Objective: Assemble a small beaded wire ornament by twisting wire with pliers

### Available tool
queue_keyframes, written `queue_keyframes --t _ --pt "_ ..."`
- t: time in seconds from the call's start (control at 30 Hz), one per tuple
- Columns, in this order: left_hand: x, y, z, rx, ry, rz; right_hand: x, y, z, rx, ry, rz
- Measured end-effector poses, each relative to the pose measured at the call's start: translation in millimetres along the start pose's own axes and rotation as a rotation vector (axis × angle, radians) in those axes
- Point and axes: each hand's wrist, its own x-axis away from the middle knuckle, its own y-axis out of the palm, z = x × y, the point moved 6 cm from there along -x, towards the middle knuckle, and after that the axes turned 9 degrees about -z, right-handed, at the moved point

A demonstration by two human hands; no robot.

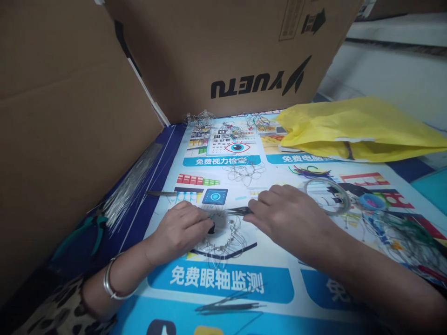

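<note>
Pliers (101, 229), wire bundle (128, 190) and cardboard panels (195, 51) mark a makeshift craft workspace.

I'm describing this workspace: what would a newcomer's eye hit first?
Probably the bright yellow bag, back right, and the tall cardboard across the back, printed with an upside-down YUETU. Next, near centre, the left hand holds a looped wire piece while the right hand grips a pointed tool.

Rear of the dark tool (245, 211) hidden in the right hand (288, 216), cardboard box (226, 42) cut off above
</note>
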Motion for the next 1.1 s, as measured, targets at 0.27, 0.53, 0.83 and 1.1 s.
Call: queue_keyframes --t 0.27,0.53,0.83,1.1 --pt "0.2 -1.1 1.1 -0.025 0.015 0.004 -14.1 11.7 -17.8 0.037 -0.077 0.027" --pt "-0.3 0.6 -2.3 0.067 -0.041 -0.004 -23.7 23.0 -21.5 0.022 -0.092 0.022" --pt "-4.0 3.2 -7.6 0.180 -0.112 -0.033 -23.4 24.7 -16.8 -0.052 -0.018 -0.026" --pt "-7.6 -3.0 0.2 0.017 -0.077 -0.014 -23.1 26.8 -19.2 -0.035 -0.010 -0.005"
